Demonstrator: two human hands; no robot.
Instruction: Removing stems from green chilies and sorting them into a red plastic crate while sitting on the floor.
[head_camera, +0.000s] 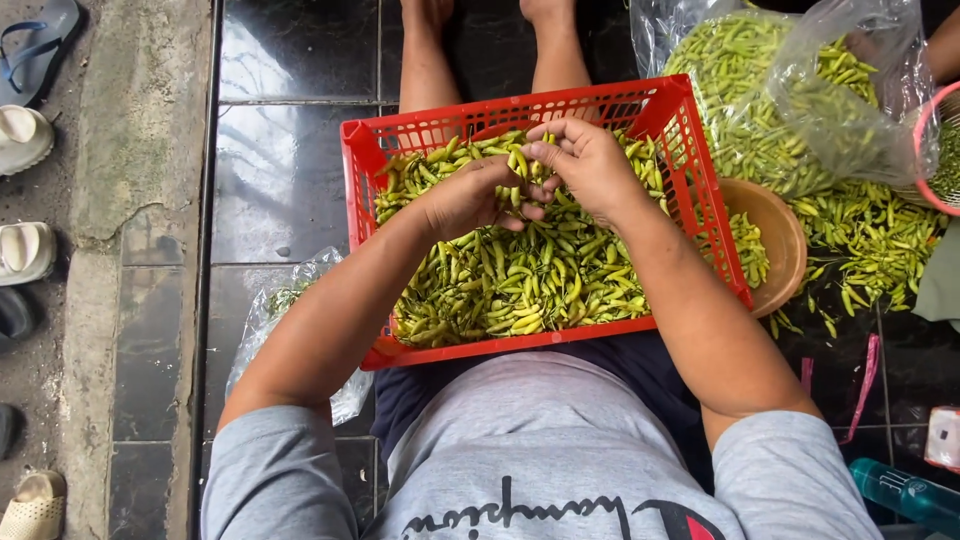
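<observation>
A red plastic crate (695, 170) rests on my lap, filled with small green and yellow chilli peppers (520, 285). Both hands meet above the middle of the crate. My left hand (470, 198) is curled around a few chillies. My right hand (585, 165) pinches a single chilli (520, 160) between thumb and fingers, right against the left hand's fingertips.
A brown bowl (780, 235) with chillies sits right of the crate. Behind it lies a large clear plastic bag of chillies (770, 90), with loose ones spilled on the dark tiles (870, 240). A clear bag (270, 310) lies at the left. Sandals (25, 135) line the far left.
</observation>
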